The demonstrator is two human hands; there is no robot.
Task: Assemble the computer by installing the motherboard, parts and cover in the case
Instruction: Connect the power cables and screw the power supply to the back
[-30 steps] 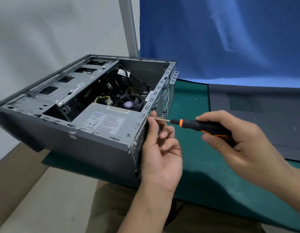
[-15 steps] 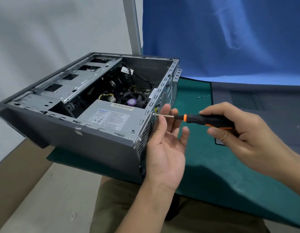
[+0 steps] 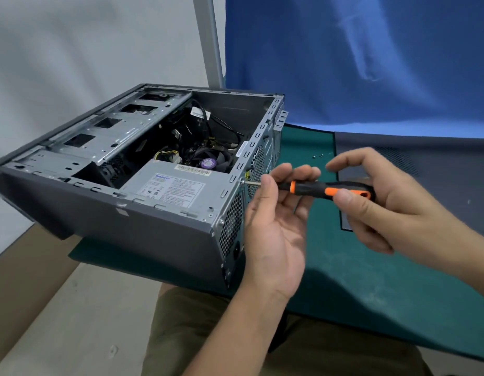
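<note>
The open grey computer case (image 3: 105, 213) lies on its side at the left, overhanging the green mat. Inside it I see the silver power supply (image 3: 175, 188), a fan with a purple sticker (image 3: 209, 163) and cables. A black and orange screwdriver (image 3: 327, 189) points left, its tip on a screw (image 3: 243, 182) at the case's rear edge. My right hand (image 3: 382, 202) grips the handle. My left hand (image 3: 276, 226) sits palm up under the shaft, fingers steadying it near the tip. The grey side cover (image 3: 425, 169) lies flat at the right.
A green mat (image 3: 357, 280) covers the table. Small loose screws (image 3: 318, 156) lie on the mat behind my hands. A blue cloth (image 3: 357, 58) hangs at the back, next to a grey pole (image 3: 208, 42). My lap shows below the table edge.
The screwdriver tip has stayed on the rear screw. My left hand opened from a pinch to a palm-up support. My right fingers shifted on the handle, and the camera moved closer.
</note>
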